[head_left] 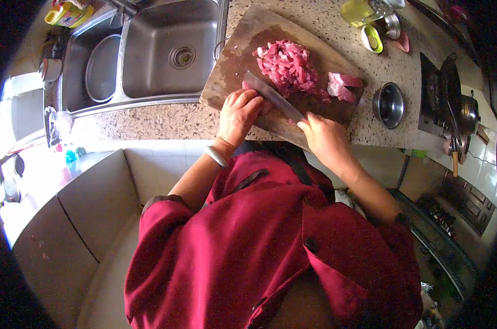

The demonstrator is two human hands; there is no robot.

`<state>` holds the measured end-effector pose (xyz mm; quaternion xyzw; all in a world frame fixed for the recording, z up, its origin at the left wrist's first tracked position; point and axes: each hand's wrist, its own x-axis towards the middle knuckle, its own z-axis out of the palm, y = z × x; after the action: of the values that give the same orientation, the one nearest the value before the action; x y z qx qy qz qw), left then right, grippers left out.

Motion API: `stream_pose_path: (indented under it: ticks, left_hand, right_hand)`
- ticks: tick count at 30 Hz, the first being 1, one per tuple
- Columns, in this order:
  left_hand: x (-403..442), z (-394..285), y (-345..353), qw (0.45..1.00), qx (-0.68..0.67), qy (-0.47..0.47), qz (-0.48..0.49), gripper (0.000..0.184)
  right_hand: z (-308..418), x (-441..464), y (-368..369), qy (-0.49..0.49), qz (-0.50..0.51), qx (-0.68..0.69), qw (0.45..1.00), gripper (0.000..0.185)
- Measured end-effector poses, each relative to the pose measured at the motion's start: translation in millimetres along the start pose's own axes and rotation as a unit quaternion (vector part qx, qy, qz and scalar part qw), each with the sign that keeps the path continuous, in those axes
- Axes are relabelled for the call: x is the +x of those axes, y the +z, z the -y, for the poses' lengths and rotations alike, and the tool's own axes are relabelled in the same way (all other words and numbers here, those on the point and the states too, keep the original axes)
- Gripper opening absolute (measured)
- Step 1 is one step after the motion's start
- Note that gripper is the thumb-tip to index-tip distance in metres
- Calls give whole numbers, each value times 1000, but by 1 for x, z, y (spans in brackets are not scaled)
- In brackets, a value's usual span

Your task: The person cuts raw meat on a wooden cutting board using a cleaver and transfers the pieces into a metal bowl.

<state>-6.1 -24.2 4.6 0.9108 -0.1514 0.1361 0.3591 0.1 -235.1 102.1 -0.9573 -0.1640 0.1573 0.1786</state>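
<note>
A wooden cutting board (232, 77) lies at an angle on the counter. My right hand (326, 141) grips the handle of a kitchen knife (274, 97), whose blade slants up and left across the board. My left hand (240, 116) has its fingers curled down beside the blade, pressing on a piece of meat (247, 85) that is mostly hidden. Beyond the knife is a heap of sliced raw meat (287, 64). A larger chunk of meat (344, 86) sits near the board's right edge.
A double steel sink (160, 71) is on the left. Right of the board stand a metal bowl (388, 105), a small green-and-white dish (372, 39) and a container of yellow liquid (363, 12). A stove with a dark pan (450, 88) is at far right.
</note>
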Motion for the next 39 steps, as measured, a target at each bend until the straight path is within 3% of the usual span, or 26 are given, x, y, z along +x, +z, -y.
stream_pose_path:
  ticks: [6, 10, 14, 19, 26, 32, 39]
  left_hand:
    - [1, 1, 1, 1000, 8, -7, 6, 17]
    - [2, -2, -2, 1000, -15, -25, -1, 16]
    - [4, 1, 1, 1000, -7, -19, -2, 16]
    - [5, 1, 5, 999, -30, -8, 11, 22]
    - [3, 0, 4, 1000, -23, 5, -11, 20]
    - [4, -4, 0, 998, -33, -16, -57, 21]
    - [0, 1, 1, 1000, -25, -14, 0, 19]
  right_hand:
    - [6, 21, 4, -44, -3, 41, 998, 22]
    - [-2, -1, -8, -21, -11, 86, 996, 21]
    - [18, 37, 7, -28, 25, 38, 999, 23]
    - [29, 86, 26, -75, -50, 91, 992, 25]
    - [10, 57, 12, -2, -52, 110, 993, 28]
    - [7, 15, -11, -22, -10, 90, 996, 25]
    - [9, 25, -4, -11, 32, 63, 997, 21]
